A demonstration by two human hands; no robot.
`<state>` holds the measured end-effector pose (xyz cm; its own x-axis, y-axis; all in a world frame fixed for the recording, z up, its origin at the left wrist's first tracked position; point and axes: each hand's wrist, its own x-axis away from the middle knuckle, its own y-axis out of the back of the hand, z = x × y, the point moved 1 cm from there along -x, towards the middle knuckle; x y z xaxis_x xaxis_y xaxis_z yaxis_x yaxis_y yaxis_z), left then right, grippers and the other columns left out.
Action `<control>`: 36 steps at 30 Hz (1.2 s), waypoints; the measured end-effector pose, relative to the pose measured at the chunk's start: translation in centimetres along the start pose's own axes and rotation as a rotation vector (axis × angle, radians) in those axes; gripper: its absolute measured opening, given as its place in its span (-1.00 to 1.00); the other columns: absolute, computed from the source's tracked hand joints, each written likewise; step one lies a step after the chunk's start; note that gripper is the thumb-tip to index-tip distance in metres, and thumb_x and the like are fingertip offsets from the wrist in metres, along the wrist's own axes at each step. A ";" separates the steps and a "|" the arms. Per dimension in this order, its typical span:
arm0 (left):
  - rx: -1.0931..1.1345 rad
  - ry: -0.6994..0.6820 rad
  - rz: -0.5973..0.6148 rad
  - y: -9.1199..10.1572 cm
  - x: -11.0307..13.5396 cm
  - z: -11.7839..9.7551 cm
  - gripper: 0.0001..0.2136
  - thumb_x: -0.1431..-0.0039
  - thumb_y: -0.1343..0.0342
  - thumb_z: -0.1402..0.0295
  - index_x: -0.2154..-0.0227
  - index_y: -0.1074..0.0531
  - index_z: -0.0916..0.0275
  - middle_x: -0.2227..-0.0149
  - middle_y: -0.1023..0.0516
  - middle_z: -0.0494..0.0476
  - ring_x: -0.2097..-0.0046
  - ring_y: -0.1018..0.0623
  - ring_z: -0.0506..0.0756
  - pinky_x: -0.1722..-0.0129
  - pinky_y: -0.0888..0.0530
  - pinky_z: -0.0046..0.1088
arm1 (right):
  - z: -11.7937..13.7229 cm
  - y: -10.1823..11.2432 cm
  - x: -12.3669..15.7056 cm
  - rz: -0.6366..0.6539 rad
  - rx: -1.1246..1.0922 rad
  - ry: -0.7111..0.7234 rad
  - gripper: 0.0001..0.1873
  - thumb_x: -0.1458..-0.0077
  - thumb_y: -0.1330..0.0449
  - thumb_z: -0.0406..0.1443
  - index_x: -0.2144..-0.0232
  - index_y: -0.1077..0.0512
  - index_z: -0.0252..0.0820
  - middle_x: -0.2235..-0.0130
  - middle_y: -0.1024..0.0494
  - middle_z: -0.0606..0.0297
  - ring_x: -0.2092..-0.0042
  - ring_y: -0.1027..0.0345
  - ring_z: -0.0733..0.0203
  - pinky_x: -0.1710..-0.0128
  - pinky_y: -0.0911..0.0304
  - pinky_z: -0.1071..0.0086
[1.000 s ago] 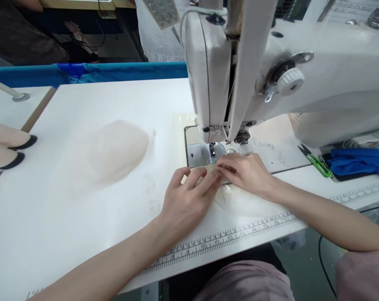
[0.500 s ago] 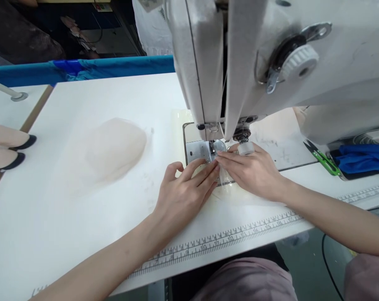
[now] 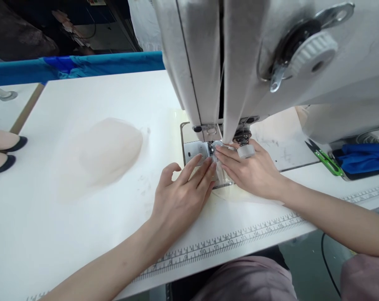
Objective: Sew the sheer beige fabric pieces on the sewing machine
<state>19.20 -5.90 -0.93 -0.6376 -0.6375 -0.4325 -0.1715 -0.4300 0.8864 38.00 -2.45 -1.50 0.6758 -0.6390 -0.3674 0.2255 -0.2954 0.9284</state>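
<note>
Under the needle area of a sewing machine [image 3: 205,67], thin sheer fabric [image 3: 222,173] lies over the metal needle plate [image 3: 194,148]. My left hand [image 3: 185,186] rests flat with fingers spread, its fingertips at the fabric just in front of the presser foot [image 3: 211,147]. To the right, my right hand [image 3: 247,169] lies on the same fabric with its fingers stretched out toward the foot, partly behind a white knob [image 3: 246,150]. The fabric is nearly see-through, so its edges are hard to make out.
More sheer pale fabric pieces [image 3: 111,150] lie on the white table at left. Green thread snips [image 3: 326,159] sit at right beside a tray with blue cloth [image 3: 365,156]. A printed ruler [image 3: 214,249] runs along the front edge. Two pale black-tipped objects [image 3: 7,152] show at far left.
The view has shifted slightly closer to the machine. My hands stay at the foot; the left fingers are a little more spread and sit slightly farther from the right fingertips.
</note>
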 end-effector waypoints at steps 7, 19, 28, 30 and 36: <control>0.017 0.011 -0.021 0.1 -0.2 0.0 -0.72 -0.24 -0.04 0.47 -0.01 -0.41 0.24 0.01 -0.55 0.18 -0.05 -0.50 0.25 0.17 -0.34 -0.18 | -0.4 -0.3 0.0 0.060 0.011 -0.021 -0.69 -0.25 0.01 -0.42 0.13 -0.52 -0.20 -0.01 -0.53 0.19 -0.12 -0.28 0.07 -0.14 -0.10 0.10; -0.061 0.030 -0.005 0.1 -0.4 -0.2 -0.76 -0.27 -0.03 0.41 0.03 -0.43 0.28 0.03 -0.57 0.16 -0.04 -0.49 0.18 0.16 -0.28 -0.22 | -0.4 -0.4 0.0 0.061 0.057 -0.017 -0.74 -0.23 -0.03 -0.41 0.29 -0.54 -0.16 -0.04 -0.51 0.24 -0.13 -0.26 0.11 -0.24 0.04 0.09; -0.068 0.042 -0.002 0.0 -0.3 -0.2 -0.76 -0.28 -0.03 0.39 0.04 -0.44 0.28 0.02 -0.57 0.11 -0.04 -0.48 0.15 0.14 -0.28 -0.24 | -0.5 -0.4 -0.1 0.047 0.040 0.000 -0.71 -0.24 -0.01 -0.41 0.31 -0.55 -0.18 -0.03 -0.52 0.24 -0.12 -0.27 0.12 -0.25 0.05 0.08; -0.062 0.057 0.017 0.0 -0.3 -0.2 -0.76 -0.28 -0.03 0.39 0.03 -0.43 0.28 0.01 -0.56 0.10 -0.06 -0.47 0.14 0.12 -0.28 -0.24 | -0.5 -0.4 0.0 0.054 0.030 0.000 -0.70 -0.24 0.00 -0.42 0.27 -0.55 -0.16 -0.04 -0.51 0.26 -0.11 -0.28 0.13 -0.25 0.05 0.08; -0.031 0.084 0.036 -0.1 -0.4 -0.1 -0.77 -0.29 -0.02 0.38 0.04 -0.44 0.24 -0.01 -0.54 0.08 -0.09 -0.45 0.14 0.10 -0.28 -0.23 | -0.6 -0.3 0.0 0.063 0.040 -0.007 -0.71 -0.22 -0.02 -0.43 0.24 -0.54 -0.19 -0.07 -0.49 0.21 -0.11 -0.29 0.10 -0.23 0.03 0.05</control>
<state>19.57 -5.65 -0.81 -0.5773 -0.7038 -0.4140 -0.1252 -0.4247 0.8966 38.38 -1.97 -1.76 0.6831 -0.6617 -0.3091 0.1543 -0.2828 0.9467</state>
